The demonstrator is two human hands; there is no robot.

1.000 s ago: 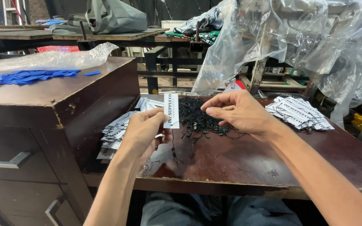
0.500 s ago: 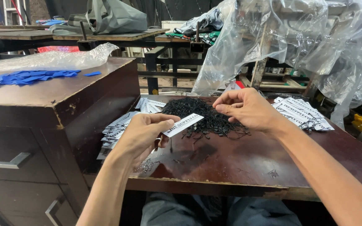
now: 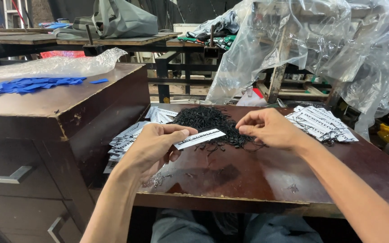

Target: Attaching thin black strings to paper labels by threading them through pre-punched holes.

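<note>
— What fills the frame, biggest thing first?

— The dark brown table [image 3: 266, 180] runs across the lower middle. At the left sits a wooden cabinet [image 3: 46, 121] with blue scraps [image 3: 28, 84] on top, and clear plastic sheeting [image 3: 320, 49] hangs at the upper right.

— And on the table?

— A heap of black strings [image 3: 208, 121] lies at centre. White printed tags are stacked to the left of it [image 3: 129, 137], and another stack [image 3: 320, 122] lies at the right.

— Your hands?

— My left hand [image 3: 151, 146], at centre-left, is closed on one white tag [image 3: 200, 138], pinched between thumb and fingers, held just above the table. My right hand [image 3: 271, 128] is over the heap's right edge, thumb and forefinger pressed together; whether a string is between them I cannot tell.
</note>
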